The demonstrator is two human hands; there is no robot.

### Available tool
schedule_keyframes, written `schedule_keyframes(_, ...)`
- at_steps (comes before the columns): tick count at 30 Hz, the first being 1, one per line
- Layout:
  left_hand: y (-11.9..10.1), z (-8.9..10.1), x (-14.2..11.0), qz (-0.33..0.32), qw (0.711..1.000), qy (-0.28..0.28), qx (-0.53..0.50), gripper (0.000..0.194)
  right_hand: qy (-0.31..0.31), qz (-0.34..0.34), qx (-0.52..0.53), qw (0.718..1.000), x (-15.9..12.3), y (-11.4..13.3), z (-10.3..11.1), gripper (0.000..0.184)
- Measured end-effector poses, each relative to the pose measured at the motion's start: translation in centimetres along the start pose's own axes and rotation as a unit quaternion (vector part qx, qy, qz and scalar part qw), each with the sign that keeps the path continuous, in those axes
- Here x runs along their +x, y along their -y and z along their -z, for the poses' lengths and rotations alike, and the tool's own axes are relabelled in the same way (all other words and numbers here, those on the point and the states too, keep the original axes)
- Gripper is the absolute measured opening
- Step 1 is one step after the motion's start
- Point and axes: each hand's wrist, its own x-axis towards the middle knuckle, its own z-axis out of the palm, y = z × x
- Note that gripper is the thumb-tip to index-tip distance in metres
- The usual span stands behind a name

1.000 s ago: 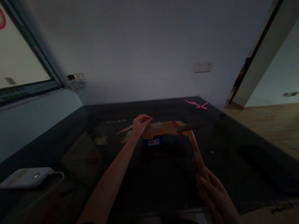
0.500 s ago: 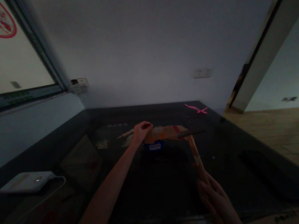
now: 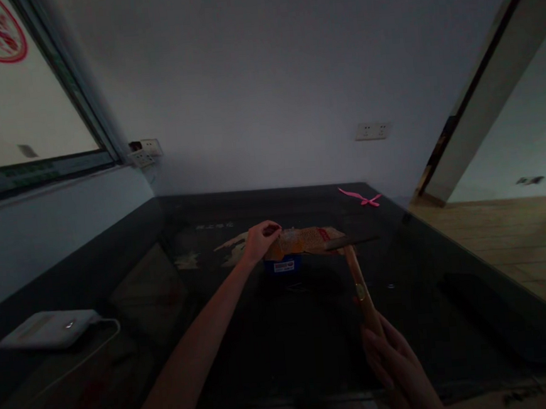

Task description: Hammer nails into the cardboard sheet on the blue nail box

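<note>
My right hand (image 3: 394, 354) is wrapped round the wooden handle of a hammer (image 3: 361, 286). Its dark, narrow head lies level, overlapping the right end of a piece of brown cardboard (image 3: 307, 240) in my view; whether they touch I cannot tell. The cardboard has red print and a shiny, see-through patch, and rests on a small blue box (image 3: 283, 265) with a white label. At the cardboard's left end, my left hand (image 3: 262, 238) has thumb and fingers pinched together. Whatever sits between those fingertips is too small and dark to make out.
A black glossy tabletop (image 3: 265, 350) spreads around the box. A white power bank (image 3: 51, 329) with a cable lies at left, a pink ribbon-like strip (image 3: 361, 197) at the back right, and a dark flat object (image 3: 489, 313) at right. Sockets (image 3: 373, 131) sit on the wall behind.
The whole view shifted slightly as the head moved. Both hands, the hammer and the cardboard keep nearly the same places relative to each other.
</note>
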Motion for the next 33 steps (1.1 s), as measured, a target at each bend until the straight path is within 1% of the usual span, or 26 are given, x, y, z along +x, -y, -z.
schedule_keyframes(3, 0.0, 0.0, -0.1, -0.003, 1.000, -0.005, 0.010, 0.013, 0.029, 0.009, -0.024, 0.999, 0.0, 0.2, -0.3, 0.065)
schedule_keyframes(7, 0.1, 0.0, 0.0, -0.009, 1.000, -0.009, 0.012, 0.013, 0.068, 0.022, -0.043, 0.996, 0.3, 0.9, -0.9, 0.060)
schedule_keyframes(10, 0.2, 0.0, -0.1, -0.001, 1.000, -0.004, 0.021, 0.013, 0.097, 0.028, -0.062, 0.993, 0.6, 2.5, -1.7, 0.056)
schedule_keyframes(15, 0.2, 0.0, -0.4, -0.008, 0.999, 0.006, 0.047, 0.012, 0.123, 0.065, -0.108, 0.984, 1.3, 6.2, -3.7, 0.051)
schedule_keyframes(18, 0.3, 0.0, -0.5, -0.006, 0.998, 0.009, 0.058, 0.011, 0.155, 0.109, -0.136, 0.972, 1.9, 8.7, -5.0, 0.050)
schedule_keyframes(20, 0.4, 0.0, -0.4, 0.004, 0.998, 0.006, 0.063, 0.010, 0.155, 0.130, -0.181, 0.962, 2.3, 10.5, -5.9, 0.049)
schedule_keyframes(22, 0.5, -0.1, -0.4, 0.012, 0.998, 0.003, 0.060, 0.010, 0.157, 0.148, -0.234, 0.948, 2.8, 12.4, -6.5, 0.049)
schedule_keyframes(25, 0.5, -0.1, -0.4, 0.018, 0.999, 0.002, 0.051, 0.010, 0.183, 0.163, -0.294, 0.924, 3.4, 14.7, -7.3, 0.050)
schedule_keyframes(27, 0.5, -0.1, -0.5, 0.021, 0.998, 0.000, 0.052, 0.010, 0.207, 0.156, -0.316, 0.913, 3.7, 15.5, -7.7, 0.051)
schedule_keyframes(29, 0.4, -0.1, -0.6, 0.021, 0.998, -0.005, 0.056, 0.010, 0.226, 0.140, -0.338, 0.903, 4.0, 15.7, -8.1, 0.047)
schedule_keyframes(33, 0.4, 0.0, -0.7, 0.029, 0.998, -0.004, 0.059, 0.010, 0.265, 0.111, -0.371, 0.883, 4.5, 15.2, -8.5, 0.025)
